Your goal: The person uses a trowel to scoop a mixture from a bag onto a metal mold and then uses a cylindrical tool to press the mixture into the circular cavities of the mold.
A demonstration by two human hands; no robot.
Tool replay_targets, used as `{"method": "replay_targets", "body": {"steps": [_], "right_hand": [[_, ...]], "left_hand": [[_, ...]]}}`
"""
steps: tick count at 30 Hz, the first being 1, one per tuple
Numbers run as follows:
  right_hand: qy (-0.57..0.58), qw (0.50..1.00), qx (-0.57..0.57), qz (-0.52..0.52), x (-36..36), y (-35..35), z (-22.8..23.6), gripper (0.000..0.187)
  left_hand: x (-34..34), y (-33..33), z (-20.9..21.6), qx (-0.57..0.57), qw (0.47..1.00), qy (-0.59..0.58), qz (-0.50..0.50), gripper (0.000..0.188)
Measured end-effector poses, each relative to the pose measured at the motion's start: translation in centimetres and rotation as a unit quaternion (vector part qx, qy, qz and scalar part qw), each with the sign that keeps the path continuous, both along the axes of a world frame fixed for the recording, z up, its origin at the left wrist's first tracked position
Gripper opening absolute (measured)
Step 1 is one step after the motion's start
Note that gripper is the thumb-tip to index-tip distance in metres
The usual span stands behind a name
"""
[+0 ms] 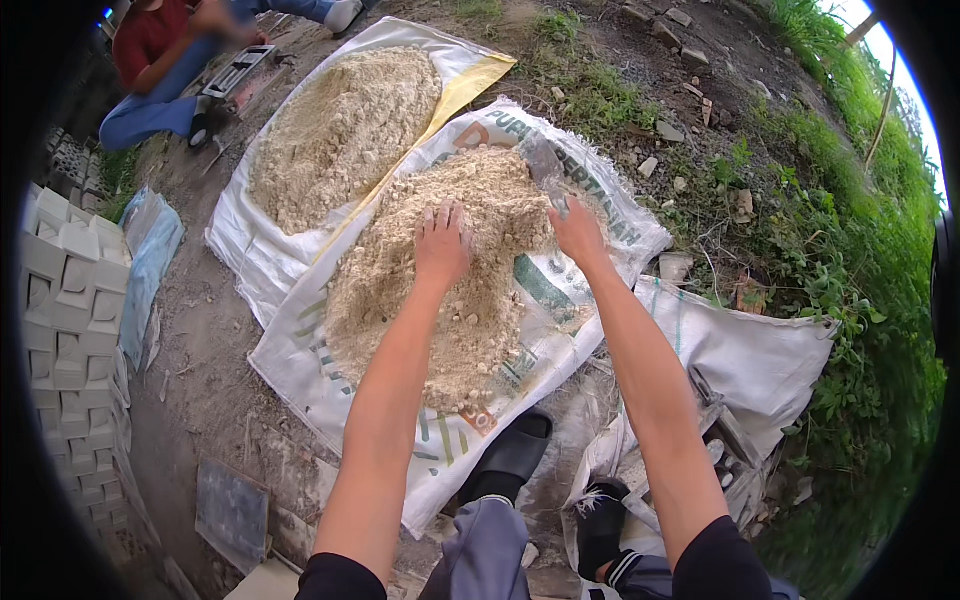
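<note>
A pale tan heap of crumbly powder [455,290] lies on a white woven sack [300,350] spread on the ground in front of me. My left hand [441,243] rests palm down on the heap, its fingers stretched out. At the heap's right edge, my right hand [580,232] is closed around the near end of a flat grey tool [543,165], which looks like a trowel or scraper. Its blade points away from me along the edge of the powder. Part of its grip is hidden by my fingers.
Behind to the left, a second powder heap [345,130] sits on another white sack [235,235]. Stacked pale blocks [75,300] line the left side. A person in a red shirt [150,45] sits at far left. A folded white sack [740,350] with tools lies at right, beside green plants [850,260].
</note>
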State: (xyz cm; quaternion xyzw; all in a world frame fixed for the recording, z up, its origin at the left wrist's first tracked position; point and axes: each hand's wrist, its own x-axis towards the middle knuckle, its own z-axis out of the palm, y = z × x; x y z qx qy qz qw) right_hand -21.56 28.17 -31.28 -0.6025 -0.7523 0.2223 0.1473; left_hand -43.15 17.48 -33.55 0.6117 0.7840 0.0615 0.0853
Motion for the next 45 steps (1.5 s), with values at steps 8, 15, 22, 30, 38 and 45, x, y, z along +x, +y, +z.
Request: {"method": "replay_targets", "body": {"steps": [8,15,22,30,38,45], "right_hand": [[-0.077,0.983,-0.022,0.163,-2.1,-3.8,0.7,0.049],[-0.108,0.971,0.022,0.213,0.0,-9.8,3.3,0.048],[-0.099,0.994,0.028,0.029,2.2,-5.2,6.2,0.049],[-0.098,0.99,-0.011,0.098,2.2,-6.7,1.3,0.049],[-0.081,0.985,-0.05,0.145,2.1,-13.6,3.3,0.049],[-0.07,0.977,-0.06,0.194,1.4,-15.9,6.9,0.051]], "left_hand": [[-2.0,0.8,0.6,0.213,0.948,-0.22,0.086,0.065],[0.2,-1.6,0.6,0.151,0.98,-0.117,0.05,0.05],[-5.5,-8.8,-3.5,0.232,0.972,-0.012,0.017,0.027],[-2.1,-8.7,0.0,0.121,0.979,-0.122,0.112,0.03],[3.4,-9.6,-0.7,0.254,0.94,-0.187,0.129,0.037],[0.5,-13.0,-0.8,0.259,0.92,-0.211,0.208,0.013]]}}
